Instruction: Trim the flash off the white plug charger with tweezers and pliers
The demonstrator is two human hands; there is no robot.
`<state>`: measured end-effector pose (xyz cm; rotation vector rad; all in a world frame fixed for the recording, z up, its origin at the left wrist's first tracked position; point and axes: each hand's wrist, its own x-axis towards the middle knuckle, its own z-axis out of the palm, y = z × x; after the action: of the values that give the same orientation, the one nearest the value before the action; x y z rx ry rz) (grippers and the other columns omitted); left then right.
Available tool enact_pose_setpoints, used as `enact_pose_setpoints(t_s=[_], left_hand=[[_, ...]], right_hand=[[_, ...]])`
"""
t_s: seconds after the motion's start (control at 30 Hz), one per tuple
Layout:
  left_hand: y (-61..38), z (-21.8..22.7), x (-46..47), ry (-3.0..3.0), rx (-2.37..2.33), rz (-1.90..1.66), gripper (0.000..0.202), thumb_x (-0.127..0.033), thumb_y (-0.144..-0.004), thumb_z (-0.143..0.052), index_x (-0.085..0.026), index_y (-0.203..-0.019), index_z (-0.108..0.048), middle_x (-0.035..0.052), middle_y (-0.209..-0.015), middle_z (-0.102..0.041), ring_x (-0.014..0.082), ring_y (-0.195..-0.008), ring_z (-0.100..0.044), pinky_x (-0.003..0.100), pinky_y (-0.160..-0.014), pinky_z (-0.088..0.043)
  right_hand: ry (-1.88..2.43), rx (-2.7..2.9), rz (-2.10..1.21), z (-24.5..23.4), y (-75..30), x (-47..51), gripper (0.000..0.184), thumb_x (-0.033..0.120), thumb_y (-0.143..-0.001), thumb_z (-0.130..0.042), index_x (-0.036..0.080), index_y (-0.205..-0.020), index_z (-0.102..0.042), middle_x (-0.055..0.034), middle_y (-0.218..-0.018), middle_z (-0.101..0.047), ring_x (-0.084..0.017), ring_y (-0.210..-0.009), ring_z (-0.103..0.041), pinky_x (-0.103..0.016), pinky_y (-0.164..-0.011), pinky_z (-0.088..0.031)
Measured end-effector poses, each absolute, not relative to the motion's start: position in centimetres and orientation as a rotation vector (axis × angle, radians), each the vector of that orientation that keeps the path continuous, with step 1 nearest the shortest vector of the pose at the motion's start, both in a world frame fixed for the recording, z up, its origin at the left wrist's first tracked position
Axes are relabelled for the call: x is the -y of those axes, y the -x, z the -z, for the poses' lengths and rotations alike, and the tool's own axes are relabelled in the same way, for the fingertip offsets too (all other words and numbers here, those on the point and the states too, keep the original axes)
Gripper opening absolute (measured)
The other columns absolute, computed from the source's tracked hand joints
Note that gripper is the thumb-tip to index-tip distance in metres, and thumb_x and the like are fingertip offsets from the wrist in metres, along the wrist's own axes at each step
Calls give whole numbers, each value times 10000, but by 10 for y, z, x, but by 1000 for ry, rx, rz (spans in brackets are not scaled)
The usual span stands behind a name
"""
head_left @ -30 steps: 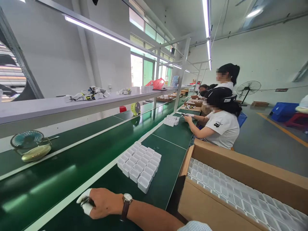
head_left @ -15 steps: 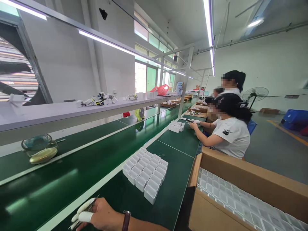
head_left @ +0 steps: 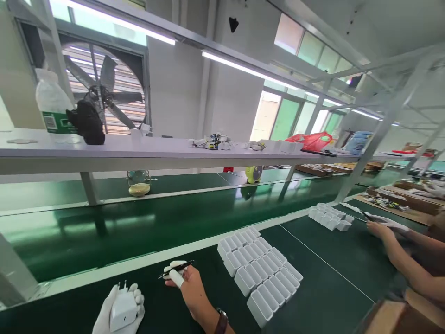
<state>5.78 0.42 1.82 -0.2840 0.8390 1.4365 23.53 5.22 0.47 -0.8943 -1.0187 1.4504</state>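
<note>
My left hand (head_left: pixel 118 310), in a white glove, is closed around a white plug-in charger (head_left: pixel 123 310) with its two prongs pointing up, at the bottom left. My right hand (head_left: pixel 186 284), bare with white finger cots and a wristwatch, pinches black tweezers (head_left: pixel 175 269) just right of it. Both hands are over the green bench top (head_left: pixel 323 283). A block of several small white open boxes (head_left: pixel 260 272) lies to the right of my right hand.
A green conveyor belt (head_left: pixel 146 227) runs behind the bench. The shelf (head_left: pixel 156 155) above it carries a water bottle (head_left: pixel 52 106) and small parts. A co-worker's arm (head_left: pixel 399 246) reaches in at the right beside more white boxes (head_left: pixel 330 218). A cardboard box corner (head_left: pixel 406 315) shows at lower right.
The view has swung left, so the large cardboard box and the seated co-workers slid out of frame. My gloved left hand with the charger has come into view. My right hand moved up with the tweezers.
</note>
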Motion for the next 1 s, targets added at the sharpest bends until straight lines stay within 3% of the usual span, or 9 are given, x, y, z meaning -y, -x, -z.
enact_pose_setpoints(t_s=[0.1, 0.2, 0.27, 0.5, 1.0], left_hand=[[-56, -14, 0, 207, -692, -1427, 222, -332, -967, -523, -143, -976, -639, 56, -792, -613, 169, -675, -624, 286, -546, -553], [-54, -12, 1, 168, -557, -1400, 353, -429, -992, -470, -119, -908, -617, 47, -719, -567, 155, -626, -590, 259, -519, -515], [-53, -10, -1, 191, -505, -1384, 427, -493, -992, -447, -112, -892, -613, 39, -682, -546, 153, -601, -576, 256, -517, -501], [-55, -4, -1, 208, -450, -1408, 490, -553, -965, -471, -98, -849, -611, 52, -651, -559, 158, -583, -565, 269, -550, -485], [-56, -1, -1, 183, -485, -1363, 465, -565, -944, -516, -122, -830, -598, 63, -698, -595, 158, -598, -579, 270, -567, -459]], right_hand=[[905, 1254, -1345, -11, -233, -43, 446, 581, -719, -785, 187, -925, -742, -106, -959, -758, -297, -926, -728, -467, -846, -603], [913, 1332, -1450, -8, -228, -32, 333, 479, -712, -826, 233, -927, -763, -75, -1071, -751, -272, -1056, -693, -447, -1035, -517], [914, 1422, -1445, -5, -225, -23, 292, 438, -771, -789, 251, -993, -763, -68, -1123, -741, -261, -1103, -674, -439, -1066, -497], [703, 1871, -992, -2, -213, -2, 207, 292, -922, -664, 264, -1117, -729, -81, -1125, -732, -238, -1101, -677, -402, -994, -561], [583, 1909, -943, 9, -207, -3, 310, 125, -939, -609, 290, -1195, -668, -70, -1216, -696, -216, -1179, -636, -392, -1000, -557]])
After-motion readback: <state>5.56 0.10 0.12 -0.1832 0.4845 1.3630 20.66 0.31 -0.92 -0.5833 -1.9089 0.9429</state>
